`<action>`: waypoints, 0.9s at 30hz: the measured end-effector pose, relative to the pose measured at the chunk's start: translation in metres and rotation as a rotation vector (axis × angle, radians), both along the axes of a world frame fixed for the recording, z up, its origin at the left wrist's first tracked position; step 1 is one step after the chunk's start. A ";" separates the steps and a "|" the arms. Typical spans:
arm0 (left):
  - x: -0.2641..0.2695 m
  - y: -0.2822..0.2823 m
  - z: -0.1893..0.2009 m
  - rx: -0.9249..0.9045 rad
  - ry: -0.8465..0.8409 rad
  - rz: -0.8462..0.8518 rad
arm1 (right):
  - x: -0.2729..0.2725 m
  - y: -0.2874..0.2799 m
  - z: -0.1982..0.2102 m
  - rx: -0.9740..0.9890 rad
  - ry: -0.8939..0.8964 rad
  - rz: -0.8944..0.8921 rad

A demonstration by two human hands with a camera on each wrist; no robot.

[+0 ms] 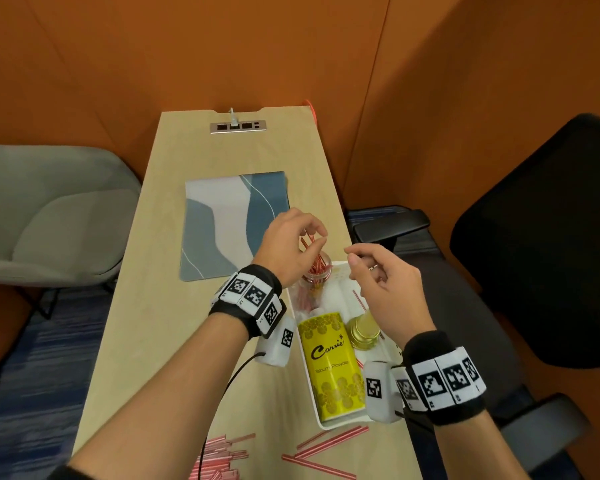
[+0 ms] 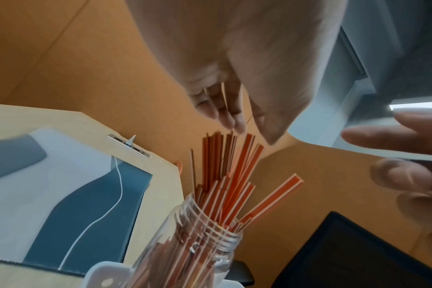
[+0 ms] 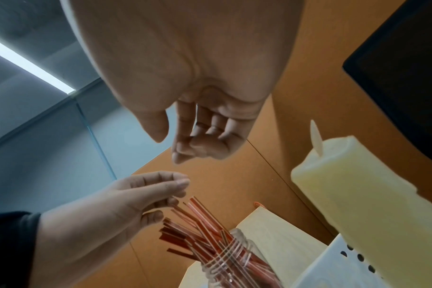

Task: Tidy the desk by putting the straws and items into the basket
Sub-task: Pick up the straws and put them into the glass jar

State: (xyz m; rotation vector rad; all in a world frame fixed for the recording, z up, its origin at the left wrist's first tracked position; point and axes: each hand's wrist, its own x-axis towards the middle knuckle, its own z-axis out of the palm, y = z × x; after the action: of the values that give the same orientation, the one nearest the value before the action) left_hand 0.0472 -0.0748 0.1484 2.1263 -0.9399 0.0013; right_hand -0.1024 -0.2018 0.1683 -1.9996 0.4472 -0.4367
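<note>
On the pale wooden bench (image 1: 187, 271) a white basket (image 1: 329, 424) sits near the right edge, and a clear jar (image 2: 200, 239) stands upright at its far end, packed with red-and-white straws (image 2: 234, 175) that fan out above the threaded neck. The left hand (image 1: 288, 244) hovers just over the tops of those straws, fingers (image 2: 225, 111) bunched loosely downward; one or two thin straws run up between the fingertips in the left wrist view, though whether they are actually pinched I cannot tell. The right hand (image 1: 385, 282) hangs beside it, near the jar and above the basket, with thumb and forefinger drawn close and the other fingers relaxed and curled; nothing shows in it. In the basket, nearer the person, a yellow talcum powder tin (image 1: 329, 365) lies on its side, with a gold lid (image 1: 362, 332) just beside it and a loose straw (image 1: 359, 299) on the basket floor under the right hand. A pale candle-shaped thing (image 3: 363, 194) rises at the basket's perforated wall in the right wrist view. More straws (image 1: 222, 459) lie scattered on the bench at the near edge, and others (image 1: 326, 448) just in front of the basket. A grey-blue mat (image 1: 229, 226) lies further back on the bench, left of the hands.
</note>
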 end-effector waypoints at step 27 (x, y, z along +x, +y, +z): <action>-0.147 0.299 -0.170 0.536 0.621 0.238 | -0.073 0.216 -0.187 -0.505 0.656 0.565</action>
State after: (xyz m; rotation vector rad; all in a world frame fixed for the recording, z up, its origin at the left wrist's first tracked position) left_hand -0.0999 0.2245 -0.0214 2.4719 -0.3295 -0.8232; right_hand -0.1758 0.0145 -0.0188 -2.6227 0.1426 0.5295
